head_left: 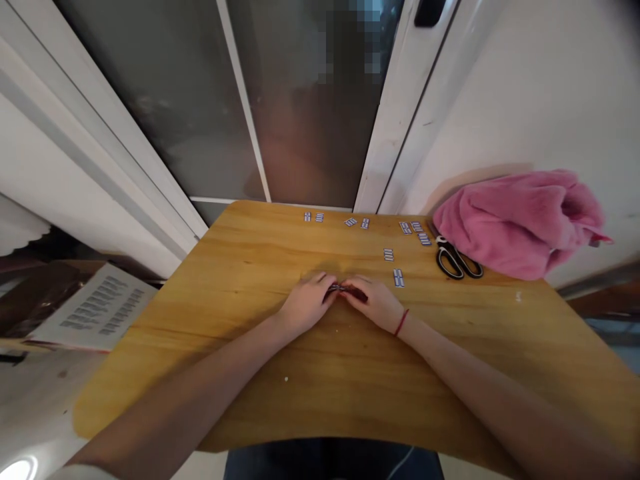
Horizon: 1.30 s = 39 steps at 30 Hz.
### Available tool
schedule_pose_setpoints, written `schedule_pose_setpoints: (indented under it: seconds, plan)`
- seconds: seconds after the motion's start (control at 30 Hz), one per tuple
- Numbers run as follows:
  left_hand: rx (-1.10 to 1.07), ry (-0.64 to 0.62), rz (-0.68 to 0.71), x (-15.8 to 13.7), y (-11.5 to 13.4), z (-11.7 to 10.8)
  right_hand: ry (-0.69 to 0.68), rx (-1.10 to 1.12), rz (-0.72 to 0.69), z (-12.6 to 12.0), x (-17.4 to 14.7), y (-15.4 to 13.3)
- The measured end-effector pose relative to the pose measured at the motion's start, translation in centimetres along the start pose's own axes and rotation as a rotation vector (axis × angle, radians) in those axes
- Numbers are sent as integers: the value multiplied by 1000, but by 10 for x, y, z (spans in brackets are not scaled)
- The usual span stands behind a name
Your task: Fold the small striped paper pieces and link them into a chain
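Note:
Near the middle of the wooden table (240,267), my left hand (307,301) and my right hand (376,301) meet with bent fingers. Between their fingertips is a small, thin, dark item (341,288), mostly covered by the fingers; its kind cannot be made out. A red cord bracelet (401,323) circles my right wrist. Just beyond that hand lie a blue-and-white striped piece (399,277) and a smaller one (388,255). Similar pieces (365,223) are scattered in small groups along the far edge.
Black-handled scissors (457,259) lie at the right, their blades partly hidden by a pink plush cloth (520,220). Behind the table stands a framed glass door (310,153). A cardboard box (90,310) with a printed flap is on the left, below table height.

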<state>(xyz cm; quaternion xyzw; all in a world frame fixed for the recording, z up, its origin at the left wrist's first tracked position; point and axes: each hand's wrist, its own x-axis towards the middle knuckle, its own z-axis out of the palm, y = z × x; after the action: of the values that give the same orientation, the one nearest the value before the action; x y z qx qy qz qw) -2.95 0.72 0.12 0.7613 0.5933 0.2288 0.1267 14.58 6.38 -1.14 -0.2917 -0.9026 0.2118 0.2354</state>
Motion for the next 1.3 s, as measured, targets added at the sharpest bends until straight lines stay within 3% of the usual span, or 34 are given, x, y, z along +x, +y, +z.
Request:
schedule_pose_setpoints:
  seconds: [0.13, 0.4, 0.6, 0.8, 1.3]
  plan:
    - [11, -50, -8, -1, -2, -3, -63, -124, -19, 0, 1, -1]
    - [-178, -163, 69, 3, -19, -10, -76, -64, 6, 2, 2, 2]
    - [-261, -116, 12, 3, -19, -3, -62, -9, 1, 1, 3, 0]
    - [-253, -126, 7, 6, -18, -10, -39, 52, 120, 1, 2, 0]
    - [-268, -131, 19, 6, -16, -7, -75, 66, 96, 1, 3, 1]
